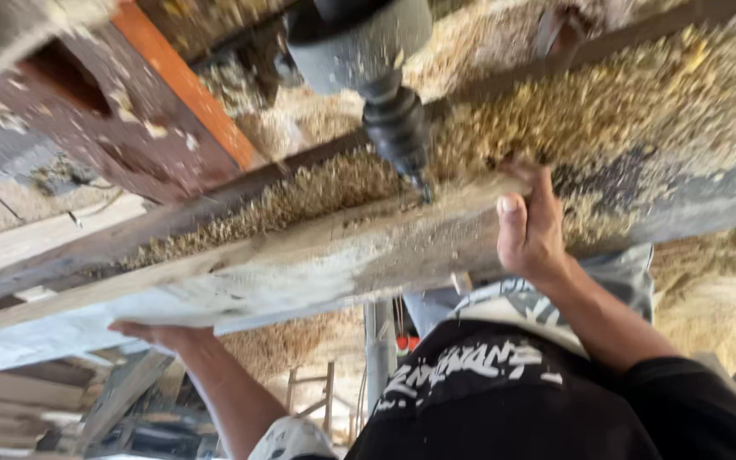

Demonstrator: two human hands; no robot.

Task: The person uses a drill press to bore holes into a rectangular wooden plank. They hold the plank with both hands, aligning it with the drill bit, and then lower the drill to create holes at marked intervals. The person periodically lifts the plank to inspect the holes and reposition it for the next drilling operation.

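Here, both hands are gripping the long weathered grey wooden plank (300, 264) lying crosswise: left hand (159, 334) underneath its far end, right hand (528, 226) clamping nearer the dark drill bit (402, 140).

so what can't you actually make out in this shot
- Head view: the drill body is cut off by the top edge.
- The drill bit tip is blurred where it meets the plank.
- The left hand fingers are hidden under the plank.
- The right hand fingertips are hidden behind the plank and sawdust.
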